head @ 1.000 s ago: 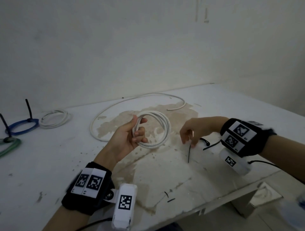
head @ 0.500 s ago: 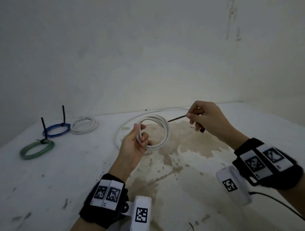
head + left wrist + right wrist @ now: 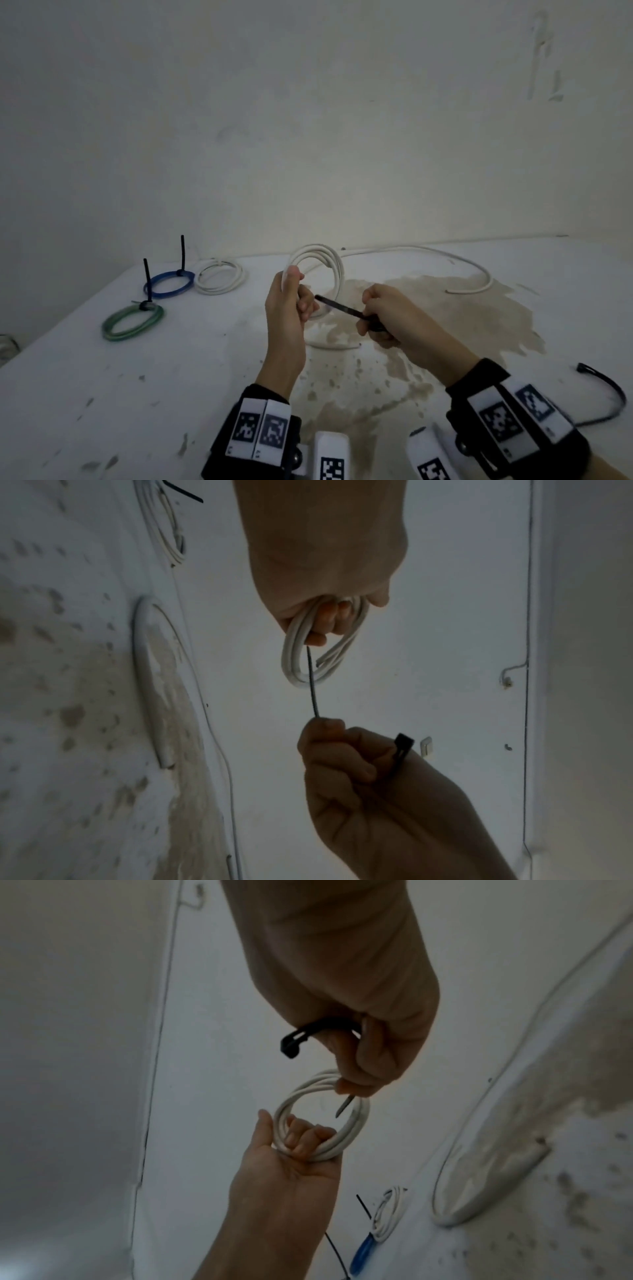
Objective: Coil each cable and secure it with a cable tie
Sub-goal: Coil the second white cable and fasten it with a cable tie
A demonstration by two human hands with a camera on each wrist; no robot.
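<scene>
1. Above the middle of the counter [image 3: 102,394], the white coil [image 3: 325,263] hangs upright in the left hand [image 3: 286,318], whose fingers curl through the loops and clench one side of the bundle.
2. It looks light but springy: several turns of fairly stiff round cable that would likely fan apart if that grip eased, so the clenched side seems the right place to hold, with the tie going round close beside the fingers.
3. The black cable tie [image 3: 342,308] is pinched in the right hand [image 3: 390,318]; its pointed tip aims into the coil's opening, and its head sticks out behind the knuckles in the wrist views. Thin and flexible, it probably steers best held close to the tip.
4. On the far side of the counter a loose white cable [image 3: 445,260] lies uncoiled.
5. At far left lie three finished coils: white [image 3: 219,277], blue [image 3: 169,284] and green [image 3: 132,322].
6. Near right, a spare black tie [image 3: 613,394] lies curved.
</scene>
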